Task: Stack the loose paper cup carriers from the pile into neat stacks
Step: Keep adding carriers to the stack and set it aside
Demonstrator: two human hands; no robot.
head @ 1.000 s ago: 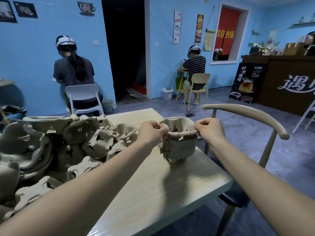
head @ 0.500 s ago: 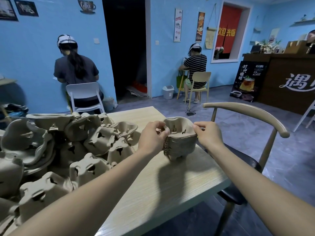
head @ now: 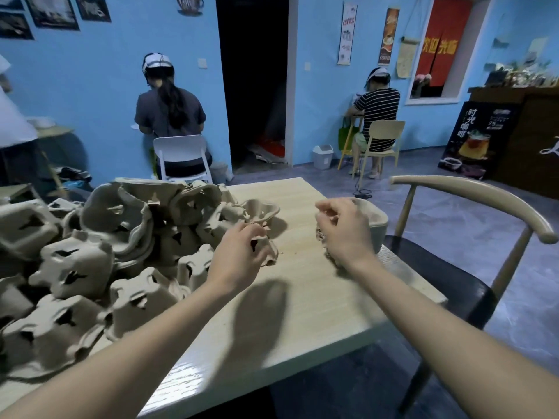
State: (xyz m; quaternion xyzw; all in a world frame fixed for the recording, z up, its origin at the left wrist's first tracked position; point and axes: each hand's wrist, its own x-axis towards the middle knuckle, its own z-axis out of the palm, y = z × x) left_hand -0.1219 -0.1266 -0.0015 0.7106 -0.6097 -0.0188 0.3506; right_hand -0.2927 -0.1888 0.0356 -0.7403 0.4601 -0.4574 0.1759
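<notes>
Over the table [head: 302, 297], left hand [head: 239, 255] grip on a carrier [head: 270, 251], right hand [head: 344, 234] loosely curled

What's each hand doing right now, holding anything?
Left hand: fingers curled over a loose carrier at the pile's edge; grip unclear.
Right hand: in front of the stack, fingers loosely curled; contact unclear.
</notes>
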